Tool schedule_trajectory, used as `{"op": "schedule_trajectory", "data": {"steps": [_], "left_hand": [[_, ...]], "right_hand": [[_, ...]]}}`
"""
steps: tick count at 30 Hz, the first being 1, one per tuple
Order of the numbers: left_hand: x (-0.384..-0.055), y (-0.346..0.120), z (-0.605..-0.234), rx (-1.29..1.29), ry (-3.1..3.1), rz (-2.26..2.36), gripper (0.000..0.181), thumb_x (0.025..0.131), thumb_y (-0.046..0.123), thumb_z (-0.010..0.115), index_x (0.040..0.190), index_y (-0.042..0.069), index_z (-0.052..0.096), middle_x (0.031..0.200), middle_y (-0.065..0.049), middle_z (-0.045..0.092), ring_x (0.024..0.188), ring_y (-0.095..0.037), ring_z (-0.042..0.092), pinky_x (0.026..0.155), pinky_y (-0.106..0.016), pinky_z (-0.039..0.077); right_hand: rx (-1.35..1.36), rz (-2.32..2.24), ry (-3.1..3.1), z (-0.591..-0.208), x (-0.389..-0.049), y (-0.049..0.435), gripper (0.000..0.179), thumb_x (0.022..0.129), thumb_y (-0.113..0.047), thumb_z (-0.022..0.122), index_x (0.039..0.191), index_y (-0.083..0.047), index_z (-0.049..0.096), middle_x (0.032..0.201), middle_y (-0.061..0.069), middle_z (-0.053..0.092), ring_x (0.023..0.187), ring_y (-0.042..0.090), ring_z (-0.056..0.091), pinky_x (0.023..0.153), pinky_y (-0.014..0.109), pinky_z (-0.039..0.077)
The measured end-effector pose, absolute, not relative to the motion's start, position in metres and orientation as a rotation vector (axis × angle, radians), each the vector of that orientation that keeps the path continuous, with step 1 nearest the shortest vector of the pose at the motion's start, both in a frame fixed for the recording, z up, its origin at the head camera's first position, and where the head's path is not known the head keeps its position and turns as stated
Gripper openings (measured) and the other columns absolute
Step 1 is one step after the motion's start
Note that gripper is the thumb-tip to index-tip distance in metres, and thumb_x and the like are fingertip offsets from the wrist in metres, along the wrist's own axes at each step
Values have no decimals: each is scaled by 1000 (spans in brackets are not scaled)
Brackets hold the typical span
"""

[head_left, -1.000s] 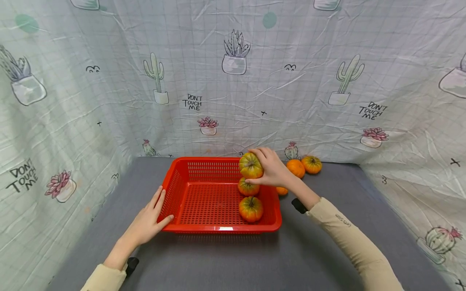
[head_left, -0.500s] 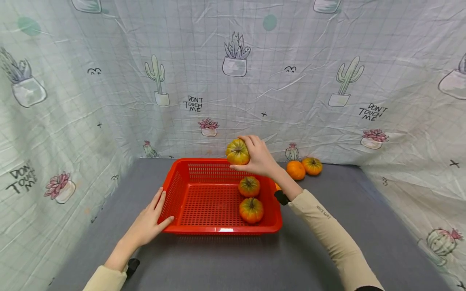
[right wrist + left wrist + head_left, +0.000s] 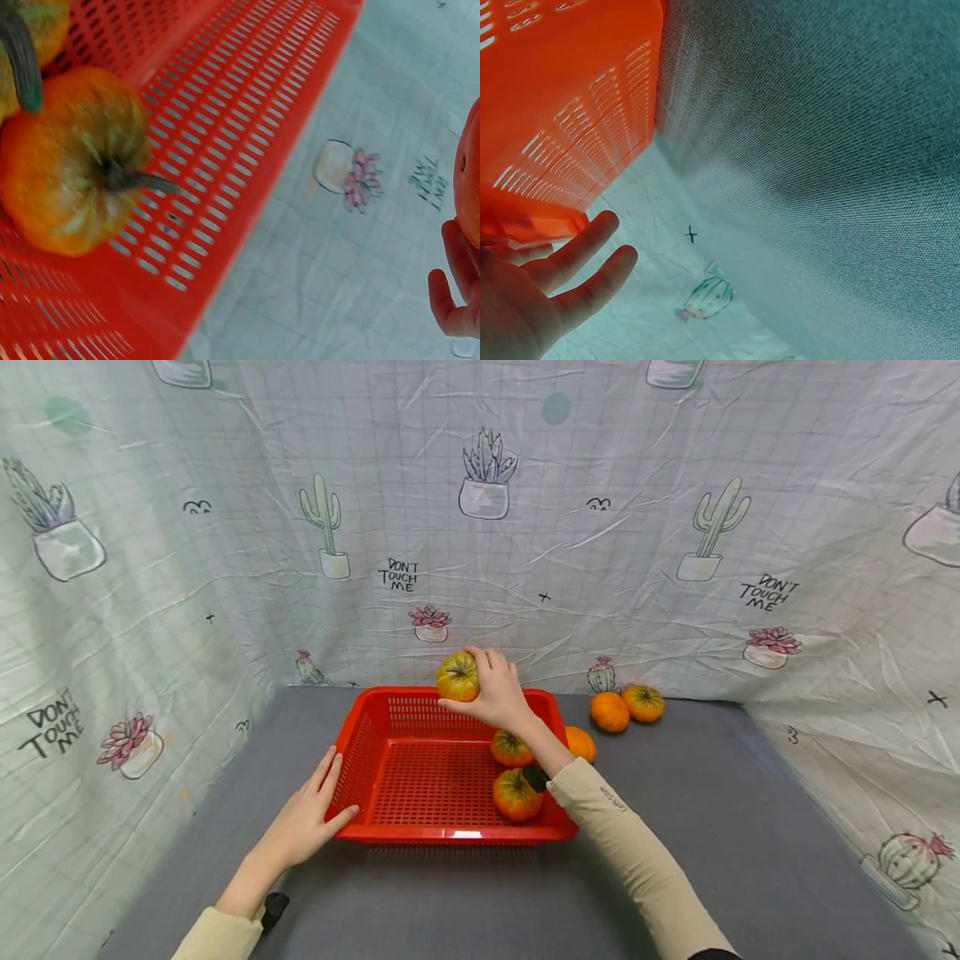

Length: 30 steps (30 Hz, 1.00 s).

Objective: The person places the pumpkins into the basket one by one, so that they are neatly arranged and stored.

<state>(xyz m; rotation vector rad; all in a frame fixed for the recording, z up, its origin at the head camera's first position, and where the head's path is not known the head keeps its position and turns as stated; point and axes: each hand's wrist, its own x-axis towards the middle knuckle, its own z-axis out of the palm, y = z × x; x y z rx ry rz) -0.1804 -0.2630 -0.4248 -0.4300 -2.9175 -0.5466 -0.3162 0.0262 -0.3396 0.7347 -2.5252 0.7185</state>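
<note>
My right hand (image 3: 497, 693) grips a small yellow-green pumpkin (image 3: 457, 677) over the back rim of a red plastic basket (image 3: 467, 836). In the right wrist view this held pumpkin (image 3: 469, 176) shows only partly at the right edge, with fingertips against its underside. Two orange-green pumpkins sit inside the basket on its right side, a rear one (image 3: 511, 748) and a front one (image 3: 517, 795); my right wrist partly covers both. My left hand (image 3: 303, 818) rests at the basket's front left corner, fingers extended along the left rim and thumb touching the front rim.
An orange pumpkin (image 3: 581, 743) lies just outside the basket's right wall. Farther back on the grey table (image 3: 705, 793) are another orange pumpkin (image 3: 609, 712) and a yellow-orange one (image 3: 643, 702). A printed cloth (image 3: 600, 552) hangs behind and along both sides.
My right hand has carried the yellow-green pumpkin up and leftward, from above the basket's right side to over the middle of its back rim. My left hand stays put.
</note>
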Motion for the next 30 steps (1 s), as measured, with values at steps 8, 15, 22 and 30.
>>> {"op": "schedule_trajectory", "data": {"steps": [8, 15, 22, 30], "left_hand": [[-180, -264, -425, -437, -2914, -548, 81, 84, 37, 56, 142, 0, 14, 150, -17, 8, 127, -43, 29, 94, -57, 33], [-180, -263, -425, -423, -2926, -548, 81, 84, 38, 55, 142, 0, 14, 150, -16, 8, 127, -43, 29, 94, -57, 33], [-179, -264, -424, -429, -2908, -551, 81, 83, 36, 56, 142, -1, 15, 149, -17, 9, 125, -43, 31, 92, -57, 35], [-180, -263, -424, -433, -2910, -551, 81, 84, 39, 55, 142, 0, 15, 149, -16, 9, 126, -43, 31, 93, -57, 34]], "right_hand": [[686, 673, -2597, -359, -322, 14, 84, 64, -59, 68, 128, -13, 39, 117, 8, 47, 109, 26, 43, 83, 42, 34], [680, 531, -2695, -371, -324, 10, 85, 63, -64, 65, 128, -15, 39, 120, 9, 48, 110, 28, 42, 85, 43, 36], [614, 421, -2769, -383, -330, 9, 85, 61, -68, 63, 125, -17, 40, 117, 6, 50, 104, 27, 43, 84, 42, 36], [586, 337, -2859, -393, -332, 10, 91, 60, -68, 65, 129, -16, 38, 123, 6, 50, 109, 29, 41, 82, 41, 35]]}}
